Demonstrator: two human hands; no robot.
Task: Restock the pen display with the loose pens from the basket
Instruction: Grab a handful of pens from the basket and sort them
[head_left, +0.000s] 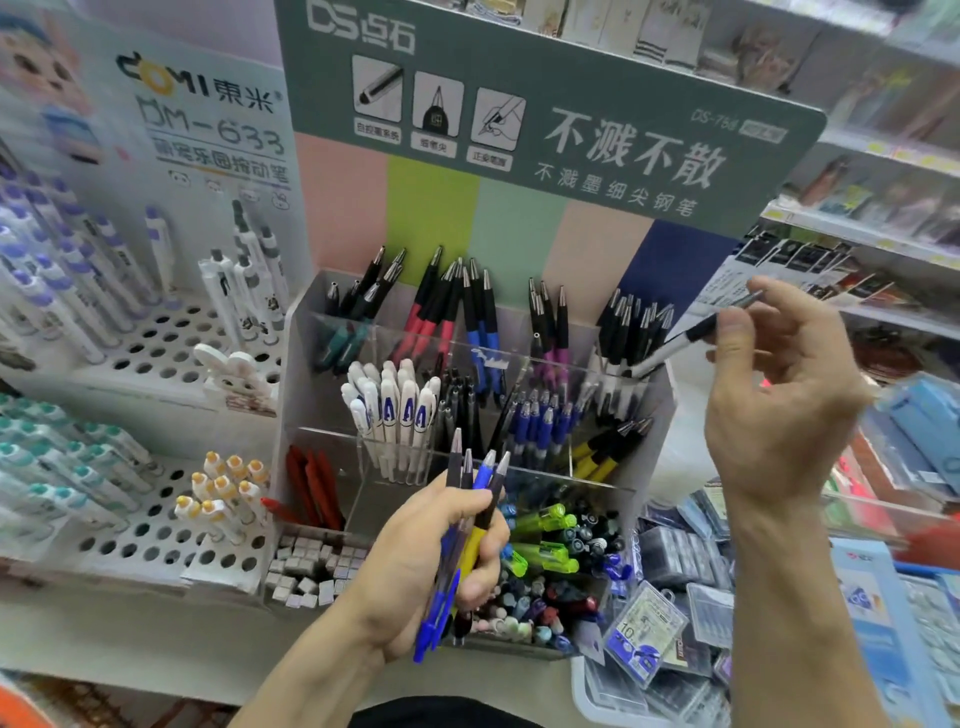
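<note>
Shop shelves behind; pen display crowded, pegboard stand beside.

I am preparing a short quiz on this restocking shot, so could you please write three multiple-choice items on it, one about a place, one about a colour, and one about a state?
1. Where is the pen in the right hand?
A. above the back right compartment
B. in the front tray
C. on the floor

2. What colour are the pen barrels in the front left compartment?
A. green
B. red
C. white

3. What is the left hand doing?
A. resting open
B. gripping a bunch of pens
C. pressing the sign

Answers:
1 A: the right hand pinches the single pen over the black and white pens.
2 B: the red pens stand there.
3 B: the left hand is wrapped round the bunch of pens.
</note>
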